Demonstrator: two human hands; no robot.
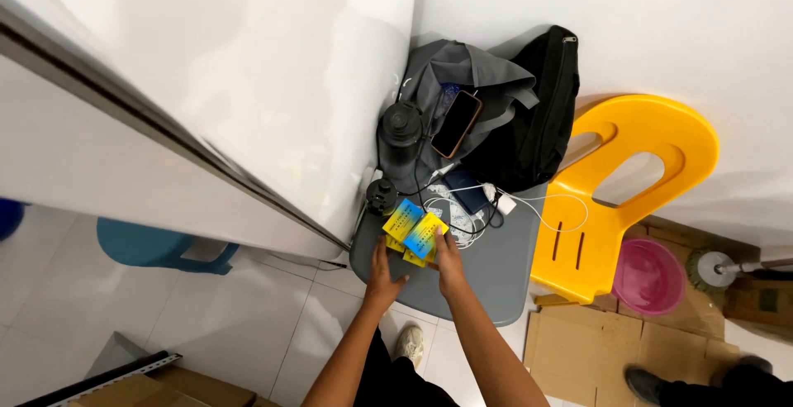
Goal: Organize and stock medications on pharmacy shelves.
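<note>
Yellow-blue packets (pixel 413 229) on grey stool (pixel 496 275), at twelve o'clock of both hands, right hand (pixel 448 262) fingertips closed on one packet, left hand (pixel 383 279) spread flat, touching stack's lower edge

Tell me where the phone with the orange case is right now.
In the head view, the phone lies tilted on the grey bag at the back of the grey table, just right of the dark water bottle.
</note>
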